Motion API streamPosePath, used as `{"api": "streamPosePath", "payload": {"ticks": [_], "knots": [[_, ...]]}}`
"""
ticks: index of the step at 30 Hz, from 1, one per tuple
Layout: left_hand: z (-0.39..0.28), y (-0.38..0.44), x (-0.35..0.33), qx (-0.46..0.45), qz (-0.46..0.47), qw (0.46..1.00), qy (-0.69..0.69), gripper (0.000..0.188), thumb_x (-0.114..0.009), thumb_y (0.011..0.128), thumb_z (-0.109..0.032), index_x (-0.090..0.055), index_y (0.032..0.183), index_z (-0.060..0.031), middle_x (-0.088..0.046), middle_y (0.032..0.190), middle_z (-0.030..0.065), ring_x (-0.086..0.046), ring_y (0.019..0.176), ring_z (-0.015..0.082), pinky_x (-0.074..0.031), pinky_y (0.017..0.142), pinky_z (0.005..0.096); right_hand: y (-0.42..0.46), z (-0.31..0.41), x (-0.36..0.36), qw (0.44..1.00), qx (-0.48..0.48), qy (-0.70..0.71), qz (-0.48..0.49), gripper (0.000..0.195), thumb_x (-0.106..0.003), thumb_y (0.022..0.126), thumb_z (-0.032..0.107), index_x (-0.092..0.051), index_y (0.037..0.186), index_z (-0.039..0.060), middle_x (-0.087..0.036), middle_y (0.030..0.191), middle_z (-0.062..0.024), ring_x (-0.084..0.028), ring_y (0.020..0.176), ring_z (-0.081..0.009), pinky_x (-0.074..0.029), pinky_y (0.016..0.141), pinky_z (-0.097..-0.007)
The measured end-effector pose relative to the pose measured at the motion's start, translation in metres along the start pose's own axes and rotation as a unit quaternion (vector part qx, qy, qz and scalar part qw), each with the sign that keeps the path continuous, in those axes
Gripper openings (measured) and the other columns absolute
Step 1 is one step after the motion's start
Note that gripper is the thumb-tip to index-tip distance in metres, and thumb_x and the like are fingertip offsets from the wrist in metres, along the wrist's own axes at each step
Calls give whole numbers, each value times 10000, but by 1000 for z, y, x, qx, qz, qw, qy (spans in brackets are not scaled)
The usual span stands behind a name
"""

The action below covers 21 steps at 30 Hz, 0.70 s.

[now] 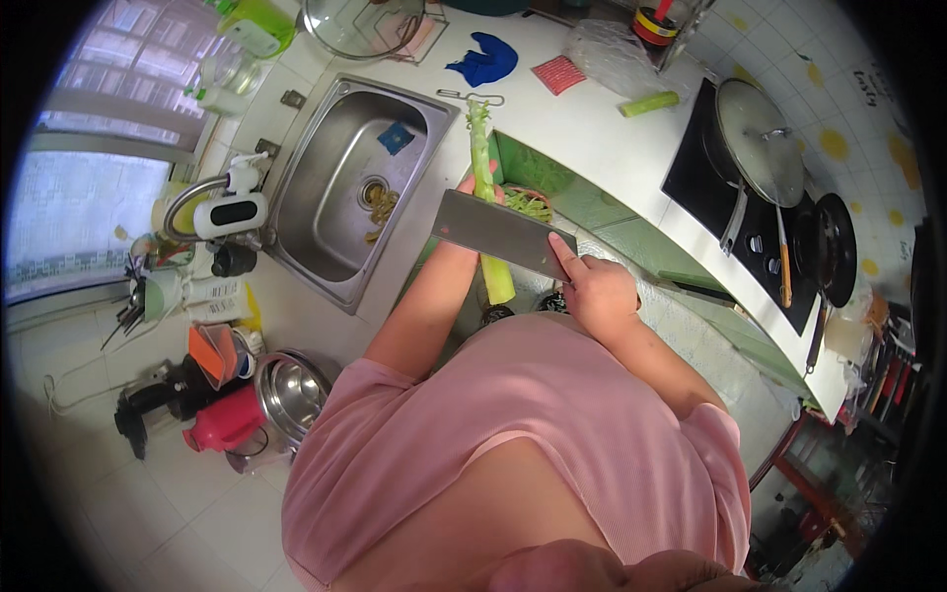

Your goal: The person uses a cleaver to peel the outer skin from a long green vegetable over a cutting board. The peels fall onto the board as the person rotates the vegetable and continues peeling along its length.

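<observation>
My left hand [493,179] grips a long pale-green stalk [497,277], possibly celtuce, that has leaf stubs along its far half. The stalk points away from me, its thick smooth end toward my body. In my right hand [603,292] is a wide-bladed cleaver [499,231], its handle hidden in my fist and the index finger laid along the blade. The blade crosses over the stalk and hides its middle and part of my left wrist. Whether the edge touches the stalk, I cannot tell. Below, a basket [546,198] holds green trimmings [527,201].
To the left is a steel sink [325,177] with peelings [382,211] by its drain and a faucet [229,211] beside it. A cut stalk piece [649,104] and blue cloth [488,59] lie on the white counter [599,140]. At right, a lidded pan [762,140] stands on the cooktop [684,166].
</observation>
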<state>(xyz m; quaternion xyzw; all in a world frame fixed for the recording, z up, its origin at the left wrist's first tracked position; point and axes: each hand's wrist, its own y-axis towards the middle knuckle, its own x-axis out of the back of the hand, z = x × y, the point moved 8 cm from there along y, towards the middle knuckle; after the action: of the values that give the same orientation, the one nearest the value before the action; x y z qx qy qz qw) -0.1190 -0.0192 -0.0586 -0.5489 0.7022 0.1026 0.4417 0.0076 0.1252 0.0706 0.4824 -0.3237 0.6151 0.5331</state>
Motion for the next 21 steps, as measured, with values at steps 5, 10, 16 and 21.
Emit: {"api": "streamPosePath", "payload": {"ticks": [5, 10, 16, 21], "knots": [[-7, -4, -5, -47, 15, 999, 2, 380, -383, 968, -222, -441, 1300, -48, -543, 718, 72, -484, 559, 163, -413, 512, 267, 1, 0, 1, 1000, 30, 1, 0, 617, -619, 669, 85, -523, 1274, 154, -532, 602, -61, -521, 470, -242, -443, 456, -366], [4, 0, 3, -33, 39, 998, -26, 403, -376, 967, -259, -426, 1305, -45, -550, 744, 80, -502, 611, 165, -428, 540, 275, 4, 4, 4, 999, 38, -15, 11, 610, -623, 675, 87, -522, 1274, 140, -528, 601, -59, -521, 469, -235, -441, 454, -364], [14, 1, 6, -2, 20, 998, -66, 415, -392, 957, -278, -426, 1297, -42, -563, 762, 90, -535, 633, 166, -462, 544, 287, 9, 3, -1, 999, 30, -28, 16, 599, -600, 698, 82, -509, 1287, 134, -541, 623, -72, -529, 478, -238, -443, 457, -366], [14, -12, -7, 18, -119, 993, -16, 426, -439, 939, -284, -434, 1288, -40, -587, 789, 89, -570, 656, 156, -488, 572, 280, 15, -5, -13, 998, 7, -53, 12, 573, -584, 721, 90, -510, 1288, 136, -550, 623, -71, -543, 487, -243, -448, 463, -370]]}}
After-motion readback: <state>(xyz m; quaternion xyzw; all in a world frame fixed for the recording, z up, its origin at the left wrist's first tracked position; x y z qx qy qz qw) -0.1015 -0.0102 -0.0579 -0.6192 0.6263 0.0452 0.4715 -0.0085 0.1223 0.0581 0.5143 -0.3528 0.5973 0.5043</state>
